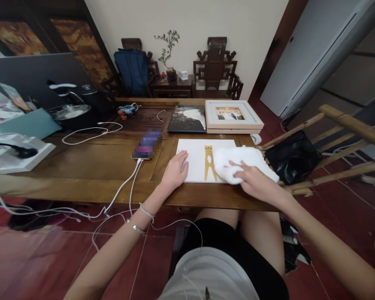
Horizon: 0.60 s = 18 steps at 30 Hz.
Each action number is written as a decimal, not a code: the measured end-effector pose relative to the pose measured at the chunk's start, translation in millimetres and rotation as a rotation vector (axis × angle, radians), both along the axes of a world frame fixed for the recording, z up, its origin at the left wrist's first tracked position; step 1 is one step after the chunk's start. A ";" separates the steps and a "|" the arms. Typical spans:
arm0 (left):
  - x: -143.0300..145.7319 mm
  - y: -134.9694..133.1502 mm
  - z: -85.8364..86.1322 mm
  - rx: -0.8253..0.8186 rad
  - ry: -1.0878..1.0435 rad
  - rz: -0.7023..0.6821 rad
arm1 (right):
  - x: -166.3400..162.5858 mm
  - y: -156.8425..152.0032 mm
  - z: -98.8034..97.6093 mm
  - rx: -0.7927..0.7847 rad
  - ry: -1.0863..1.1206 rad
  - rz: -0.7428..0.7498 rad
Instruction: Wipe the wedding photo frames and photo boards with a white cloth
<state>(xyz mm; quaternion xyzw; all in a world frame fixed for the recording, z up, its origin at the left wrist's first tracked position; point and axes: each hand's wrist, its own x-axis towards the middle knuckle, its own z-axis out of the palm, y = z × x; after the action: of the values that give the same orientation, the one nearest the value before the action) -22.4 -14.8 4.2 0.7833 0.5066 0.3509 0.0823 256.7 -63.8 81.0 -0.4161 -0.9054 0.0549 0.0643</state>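
Note:
A white flat panel (195, 156) with a gold cat-shaped figure (209, 162) lies at the near edge of the wooden table (106, 166). My left hand (175, 171) rests flat on the panel's left edge, fingers stretched out. My right hand (254, 181) presses down on a fluffy white cloth (237, 160) that covers the panel's right part, fingers lying over the cloth.
A framed photo (233, 116) and a dark picture (187, 118) lie behind the panel. A phone (147, 145) on a white cable sits to the left, beyond it a cooker (71, 110) and a white box (15, 156). A bamboo chair holding a black bag (292, 156) stands to the right.

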 end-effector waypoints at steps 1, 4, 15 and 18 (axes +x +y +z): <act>0.1 0.0 0.0 0.000 0.002 -0.001 | 1.3 -13.7 2.4 -0.039 -0.002 0.010; 0.2 0.1 -0.3 0.002 0.004 -0.001 | 6.8 -42.9 9.3 -0.137 -0.008 0.006; 0.7 0.1 -0.7 0.016 -0.010 -0.002 | 8.8 27.9 16.7 -0.092 0.031 -0.114; 0.2 0.3 -1.0 0.016 -0.008 -0.004 | 0.5 69.9 16.0 -0.098 0.038 -0.118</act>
<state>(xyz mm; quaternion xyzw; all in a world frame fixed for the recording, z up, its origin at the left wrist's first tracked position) -22.3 -14.4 3.2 0.7837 0.5016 0.3578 0.0788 257.2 6.0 97.0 -0.4702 -0.8742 0.1034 0.0642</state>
